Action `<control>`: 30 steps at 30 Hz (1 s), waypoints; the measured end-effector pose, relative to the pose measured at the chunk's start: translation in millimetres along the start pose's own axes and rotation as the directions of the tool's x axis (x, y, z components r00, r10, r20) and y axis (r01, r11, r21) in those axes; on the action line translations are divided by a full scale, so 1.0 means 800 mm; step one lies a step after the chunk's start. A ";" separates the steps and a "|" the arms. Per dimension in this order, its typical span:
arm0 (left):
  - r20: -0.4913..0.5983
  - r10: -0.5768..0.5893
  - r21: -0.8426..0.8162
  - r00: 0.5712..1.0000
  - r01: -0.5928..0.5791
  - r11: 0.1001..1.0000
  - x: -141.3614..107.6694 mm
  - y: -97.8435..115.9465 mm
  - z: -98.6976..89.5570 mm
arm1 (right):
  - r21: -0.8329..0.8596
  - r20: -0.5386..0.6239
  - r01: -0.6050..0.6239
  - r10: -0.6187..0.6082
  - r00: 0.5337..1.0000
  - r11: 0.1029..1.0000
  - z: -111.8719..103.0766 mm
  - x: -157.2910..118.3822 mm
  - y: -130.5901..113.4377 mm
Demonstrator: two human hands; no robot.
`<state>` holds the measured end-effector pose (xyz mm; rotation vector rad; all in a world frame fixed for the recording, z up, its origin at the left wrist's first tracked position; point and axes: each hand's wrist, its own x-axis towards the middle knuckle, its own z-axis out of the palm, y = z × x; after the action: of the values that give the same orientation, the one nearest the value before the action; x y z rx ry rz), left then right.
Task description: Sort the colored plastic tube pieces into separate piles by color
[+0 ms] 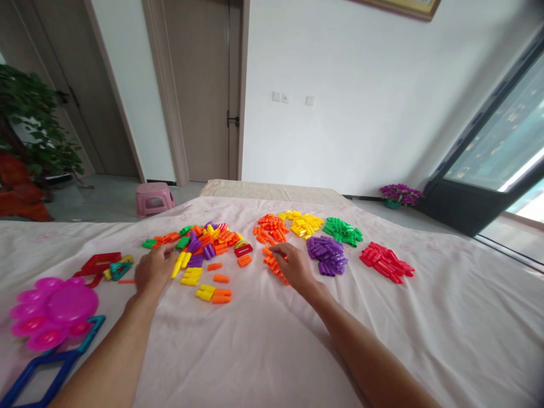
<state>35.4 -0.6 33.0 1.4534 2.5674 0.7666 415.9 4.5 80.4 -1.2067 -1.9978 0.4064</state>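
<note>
My left hand rests at the left edge of a mixed pile of plastic building blocks in orange, purple, yellow and green. Its fingers are bent together; what they hold, if anything, is hidden. My right hand is over a small group of orange blocks, thumb and forefinger closed around an orange block at the fingertips. Between the hands lie joined yellow blocks, a yellow-and-orange joined set and a few single orange blocks.
Sorted block heaps lie beyond and right: orange, yellow, green, purple, red. At left are a pink flower-shaped toy, a blue frame and a red piece on the cloth.
</note>
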 end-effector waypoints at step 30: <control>-0.052 0.011 -0.010 0.999 -0.011 1.000 -0.004 0.006 -0.001 | -0.405 0.019 -0.085 0.102 0.995 0.910 0.023 0.094 -0.012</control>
<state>40.7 -1.8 35.5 1.4650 2.5910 0.8294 376.0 66.0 107.2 -1.5617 -2.1291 0.0592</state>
